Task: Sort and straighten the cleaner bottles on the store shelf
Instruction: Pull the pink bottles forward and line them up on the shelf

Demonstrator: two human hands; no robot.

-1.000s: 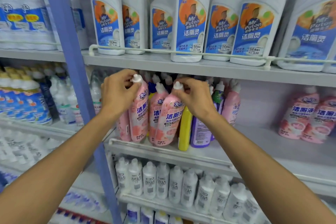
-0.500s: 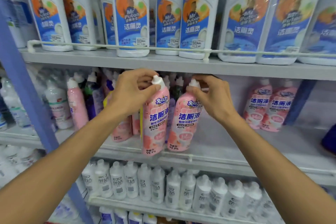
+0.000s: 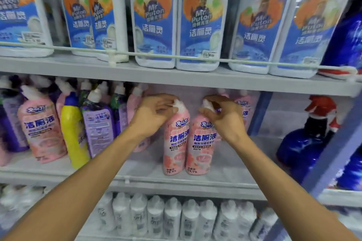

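Both hands close around bottle necks: the left hand (image 3: 154,112) has its grip wrapped around the white cap end of the left pink bottle (image 3: 176,141), and the right hand (image 3: 225,117) has its grip pinched shut on the cap of the right pink bottle (image 3: 201,143). The two bottles stand side by side, touching, near the front edge of the middle shelf (image 3: 225,180). Their long axes run up and down, each leaning slightly, with angled caps at the top and blue-lettered labels facing outward.

Half a second earlier the same two bottles were held higher and further left, with their bases above the shelf; now their bases rest on it, closer to two more pink bottles (image 3: 244,111) standing behind the right hand.

At the left of the shelf is a mixed group: one pink bottle (image 3: 42,133), one yellow bottle (image 3: 73,135), and several purple bottles (image 3: 100,127), too crowded to count. Seven white bottles (image 3: 154,23) with blue labels line the upper shelf. A blue spray bottle (image 3: 305,143) stands at the right.
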